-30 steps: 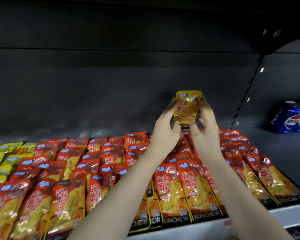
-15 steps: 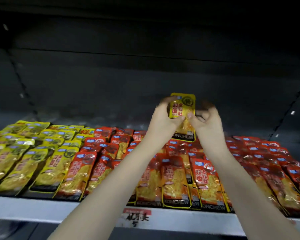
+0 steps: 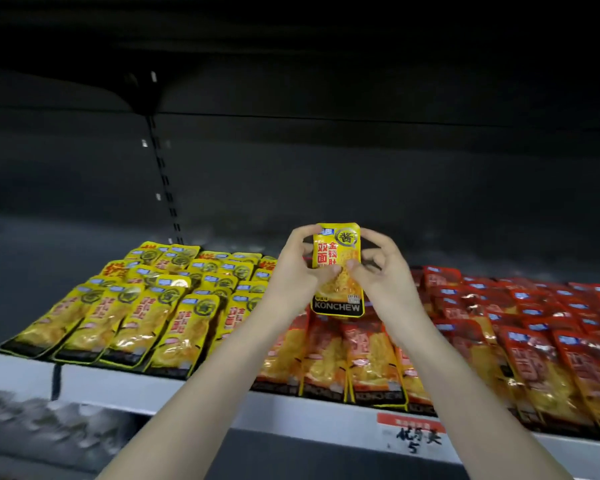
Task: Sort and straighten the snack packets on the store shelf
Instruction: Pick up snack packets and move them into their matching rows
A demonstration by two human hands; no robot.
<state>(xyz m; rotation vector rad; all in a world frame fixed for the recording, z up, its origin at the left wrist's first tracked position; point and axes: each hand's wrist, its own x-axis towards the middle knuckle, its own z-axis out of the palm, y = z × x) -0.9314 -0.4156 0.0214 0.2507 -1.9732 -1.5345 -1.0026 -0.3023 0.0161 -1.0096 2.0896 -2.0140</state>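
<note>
A yellow snack packet (image 3: 338, 271) marked KONCHEW is held upright above the shelf, at the middle of the view. My left hand (image 3: 297, 275) pinches its left edge and my right hand (image 3: 383, 277) pinches its right edge. Below and to the left lie rows of yellow packets (image 3: 146, 306). Rows of red packets (image 3: 520, 323) lie on the right, running under my forearms. The held packet hangs over the seam between the two colour groups.
The shelf's white front edge (image 3: 146, 386) carries a red and white price tag (image 3: 413, 433) at the lower right. A dark back wall with a slotted upright (image 3: 163, 174) rises behind. Bare shelf floor (image 3: 49, 258) lies left of the yellow packets.
The view has swung left, so more yellow packets show and the cola cans have left the frame. Both hands still hold the yellow packet, which now faces me upright.
</note>
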